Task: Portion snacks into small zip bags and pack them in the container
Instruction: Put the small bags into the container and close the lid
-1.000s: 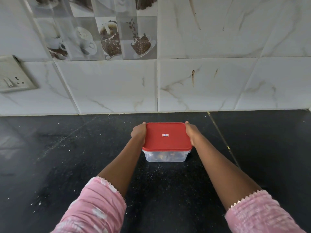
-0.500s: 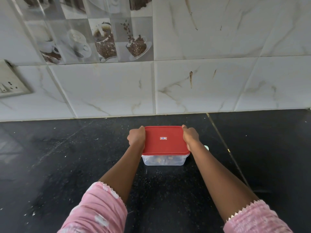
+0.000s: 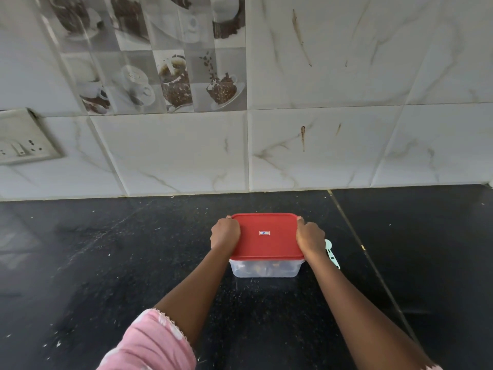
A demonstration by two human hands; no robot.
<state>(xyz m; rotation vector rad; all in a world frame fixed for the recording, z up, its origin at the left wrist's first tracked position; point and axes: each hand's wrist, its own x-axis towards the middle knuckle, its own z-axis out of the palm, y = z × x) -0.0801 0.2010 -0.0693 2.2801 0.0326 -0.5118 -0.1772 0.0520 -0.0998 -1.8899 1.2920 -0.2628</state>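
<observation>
Container (image 3: 265, 269), clear plastic, sat on black counter (image 3: 106, 263) near centre, closed with red lid (image 3: 266, 236); brownish contents showed dimly through wall, not identifiable. Left hand (image 3: 225, 233) clasped lid's left edge, fingers curled over rim; right hand (image 3: 309, 237) clasped right edge likewise. Pale green plastic scoop (image 3: 330, 253) lay on counter just beside right hand, partly hidden by wrist. Pink sleeve (image 3: 152, 343) covered left forearm. Marble-look tiled wall (image 3: 320, 156) rose behind counter, socket plate (image 3: 24, 140) at far left.

I'm seeing a speckled black countertop (image 3: 106, 263) running up to white marbled wall tiles (image 3: 346, 156); coffee-cup picture tiles (image 3: 173, 76) are sitting upper left, a socket plate (image 3: 24, 137) hanging at the left edge.
</observation>
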